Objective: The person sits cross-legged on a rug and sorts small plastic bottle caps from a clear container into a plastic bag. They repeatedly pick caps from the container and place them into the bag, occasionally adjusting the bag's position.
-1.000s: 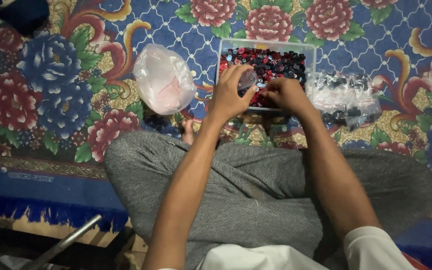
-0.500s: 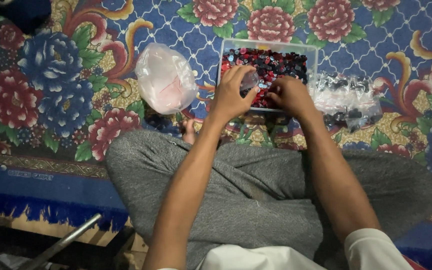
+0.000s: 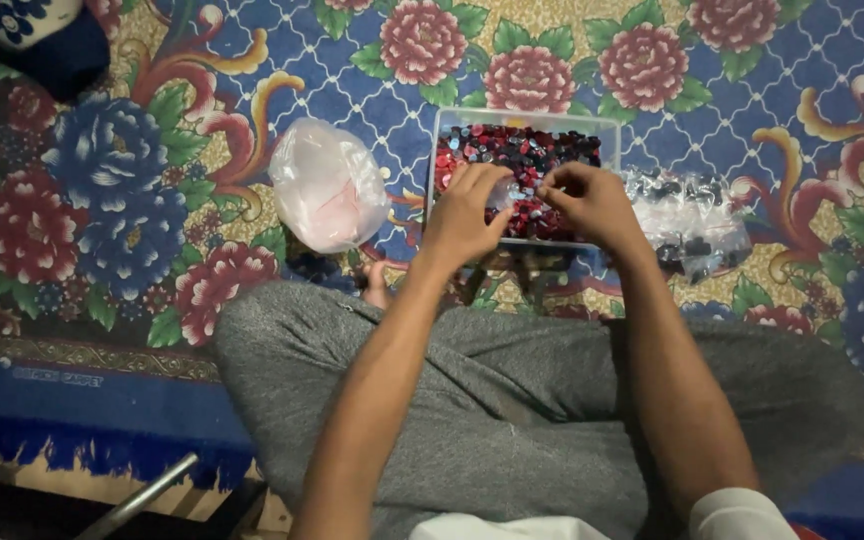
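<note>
Both forearms stretch forward over the crossed legs in grey trousers [image 3: 512,420]. Left hand [image 3: 467,215] and right hand [image 3: 592,205] nearly meet beyond the knees, fingers curled, fingertips pinched together.

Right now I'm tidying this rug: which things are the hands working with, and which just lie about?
In use:
left hand
right hand
clear tub of red and dark pieces

Lying about:
white plastic bag
clear bag of dark pieces

Blue floral carpet [image 3: 152,200] with red and pink blooms, grey trousers [image 3: 512,400], red and black pieces [image 3: 522,160], pinkish-white bag [image 3: 327,190]
</note>
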